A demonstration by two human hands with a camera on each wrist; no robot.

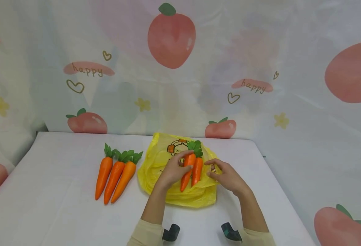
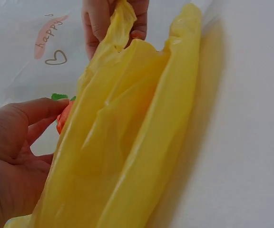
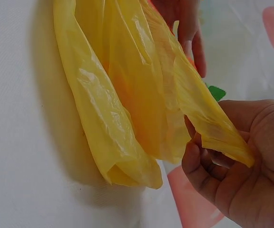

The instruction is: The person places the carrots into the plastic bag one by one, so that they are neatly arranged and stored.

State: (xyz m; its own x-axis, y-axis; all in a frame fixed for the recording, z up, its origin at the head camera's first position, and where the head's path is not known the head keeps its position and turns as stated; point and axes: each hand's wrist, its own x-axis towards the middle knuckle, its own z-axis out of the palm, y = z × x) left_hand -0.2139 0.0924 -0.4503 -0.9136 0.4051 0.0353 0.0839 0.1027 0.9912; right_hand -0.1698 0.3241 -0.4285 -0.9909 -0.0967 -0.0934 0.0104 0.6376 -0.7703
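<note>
An orange carrot [image 1: 187, 171] with green leaves lies on a yellow plastic bag [image 1: 151, 171], its tip behind the bag's front edge. My left hand [image 1: 173, 169] grips this carrot near its leafy top, and in the left wrist view the hand [image 2: 18, 152] shows beside the bag [image 2: 113, 142]. Close on the right lies a second carrot [image 1: 197, 171], also partly behind the bag's edge. My right hand [image 1: 228, 175] pinches the right side of the bag's opening. In the right wrist view, the bag's edge [image 3: 213, 128] runs between that hand's [image 3: 246, 166] thumb and fingers.
Three more carrots [image 1: 114, 177] lie side by side on the white table [image 1: 60, 191], left of the bag. A fruit-patterned cloth [image 1: 180, 92] hangs behind the table. Dark wrist-worn devices [image 1: 172, 233] sit by both sleeves.
</note>
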